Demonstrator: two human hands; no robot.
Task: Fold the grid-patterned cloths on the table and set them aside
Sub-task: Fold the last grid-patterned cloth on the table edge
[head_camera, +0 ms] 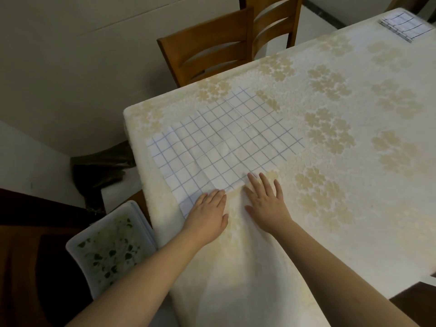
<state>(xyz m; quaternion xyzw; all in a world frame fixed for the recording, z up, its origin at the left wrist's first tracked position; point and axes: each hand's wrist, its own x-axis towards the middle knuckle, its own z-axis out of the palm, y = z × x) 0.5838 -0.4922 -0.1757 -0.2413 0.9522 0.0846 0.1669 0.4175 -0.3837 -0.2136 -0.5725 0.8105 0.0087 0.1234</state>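
Step in hand: first fold not yet made, I judge. White cloth with a thin blue grid (226, 140) lies spread flat, creased, near the desk's (354, 185) left corner. Left hand (208, 214) rests flat, fingers straight and together, on the cloth's near corner. Right hand (266, 199) lies palm-down, fingers spread, fingertips at the near edge. Next move calls for pinching that edge and carrying it across. A folded grid cloth (404, 24) sits at the far right corner.
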